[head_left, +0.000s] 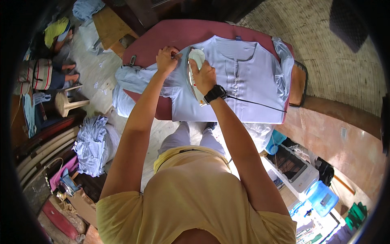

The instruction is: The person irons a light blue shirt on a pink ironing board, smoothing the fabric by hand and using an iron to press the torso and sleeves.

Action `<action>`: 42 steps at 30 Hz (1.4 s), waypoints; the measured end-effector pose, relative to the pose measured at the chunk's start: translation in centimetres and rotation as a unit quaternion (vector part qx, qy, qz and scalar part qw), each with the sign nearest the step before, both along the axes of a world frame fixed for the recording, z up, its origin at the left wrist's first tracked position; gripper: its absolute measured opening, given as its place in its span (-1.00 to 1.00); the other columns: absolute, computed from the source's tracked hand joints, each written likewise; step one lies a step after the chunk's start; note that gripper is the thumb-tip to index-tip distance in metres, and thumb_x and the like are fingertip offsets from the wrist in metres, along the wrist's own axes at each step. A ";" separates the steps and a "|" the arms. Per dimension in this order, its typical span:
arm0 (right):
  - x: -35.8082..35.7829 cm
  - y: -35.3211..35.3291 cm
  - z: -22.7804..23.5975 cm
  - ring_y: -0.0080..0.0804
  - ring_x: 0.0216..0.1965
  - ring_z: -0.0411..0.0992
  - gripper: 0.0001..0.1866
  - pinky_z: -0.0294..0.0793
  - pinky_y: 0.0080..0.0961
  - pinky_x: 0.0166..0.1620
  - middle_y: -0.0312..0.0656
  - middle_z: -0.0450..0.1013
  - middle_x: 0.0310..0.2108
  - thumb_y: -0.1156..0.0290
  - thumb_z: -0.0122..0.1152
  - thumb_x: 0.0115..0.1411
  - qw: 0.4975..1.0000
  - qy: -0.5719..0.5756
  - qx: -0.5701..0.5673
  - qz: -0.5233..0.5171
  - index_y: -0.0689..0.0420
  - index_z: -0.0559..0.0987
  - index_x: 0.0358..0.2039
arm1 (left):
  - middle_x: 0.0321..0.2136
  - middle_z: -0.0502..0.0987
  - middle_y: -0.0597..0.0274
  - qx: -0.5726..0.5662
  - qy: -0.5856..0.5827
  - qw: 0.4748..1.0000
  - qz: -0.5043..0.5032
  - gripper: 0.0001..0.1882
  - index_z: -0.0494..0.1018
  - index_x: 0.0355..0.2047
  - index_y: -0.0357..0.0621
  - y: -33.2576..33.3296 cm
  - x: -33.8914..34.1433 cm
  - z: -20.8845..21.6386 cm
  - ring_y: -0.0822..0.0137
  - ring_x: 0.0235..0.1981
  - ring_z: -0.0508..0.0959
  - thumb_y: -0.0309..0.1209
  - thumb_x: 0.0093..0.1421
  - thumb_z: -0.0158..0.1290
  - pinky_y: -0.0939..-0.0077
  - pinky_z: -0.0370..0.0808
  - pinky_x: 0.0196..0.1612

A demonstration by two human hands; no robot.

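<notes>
A light blue, collarless shirt (254, 99) lies spread with its front up on a maroon ironing board (158, 34). My right hand (204, 76) is wrapped round the handle of a clothes iron (196, 54), which rests on the shirt near the left shoulder side of the picture. From below my wrist a dark cord runs right across the cloth. Further left, my left hand (166, 60) has its fingers bent and pinched at the shirt's shoulder and sleeve edge. The sleeve hangs in folds over the board's left side.
Piled blue garments (92, 144) lie at the left, near a wooden stool (67, 103). Another person's legs (67, 73) show at the far left. A wooden table (111, 30) stands behind the board's left end. Lower right are a white appliance (290, 168) and a blue water jug (323, 198).
</notes>
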State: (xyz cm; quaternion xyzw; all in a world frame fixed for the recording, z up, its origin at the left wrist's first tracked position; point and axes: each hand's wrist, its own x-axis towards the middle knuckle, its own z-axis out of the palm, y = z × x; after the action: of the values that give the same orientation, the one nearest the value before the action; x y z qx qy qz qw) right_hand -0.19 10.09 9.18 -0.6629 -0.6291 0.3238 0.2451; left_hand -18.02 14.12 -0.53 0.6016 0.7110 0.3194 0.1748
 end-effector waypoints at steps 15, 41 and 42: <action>11.5 -5.4 2.0 -0.08 -0.42 0.59 -0.57 0.53 -0.25 -0.34 0.02 0.55 -0.47 0.00 0.23 0.23 0.997 0.027 -0.071 0.002 0.17 0.62 -0.21 | -0.19 0.48 0.16 0.104 0.109 0.989 0.003 -0.63 0.43 -0.06 -0.04 -1.5 2.6 2.0 0.05 -0.14 0.44 -0.35 0.11 0.19 0.07 0.35 -0.07; 27.4 3.3 1.0 0.14 -0.25 0.56 -0.19 0.55 -0.04 -0.18 0.19 0.56 -0.40 -0.44 0.06 0.09 0.981 -0.066 -0.047 -0.177 0.21 0.65 -0.30 | 0.45 -0.06 0.26 -0.008 0.219 0.921 -0.323 -0.24 0.02 0.41 0.03 -9.0 21.9 1.1 0.04 0.46 -0.11 0.02 0.30 -0.08 -0.12 -0.15 0.42; 27.6 2.9 1.8 0.13 -0.23 0.57 -0.20 0.56 -0.05 -0.17 0.18 0.57 -0.36 -0.43 0.05 0.10 0.976 -0.118 -0.062 -0.170 0.20 0.65 -0.28 | 0.44 -0.05 0.25 -0.003 0.220 0.920 -0.325 -0.25 0.02 0.41 0.02 -9.0 22.2 1.7 0.02 0.46 -0.11 0.03 0.31 -0.11 -0.13 -0.15 0.42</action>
State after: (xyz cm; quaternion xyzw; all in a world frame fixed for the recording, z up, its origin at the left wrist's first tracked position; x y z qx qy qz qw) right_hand 27.40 13.03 10.98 -0.8075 -0.5106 0.2350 0.1788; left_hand 4.14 5.15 1.12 0.8542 0.4979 0.1024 0.1099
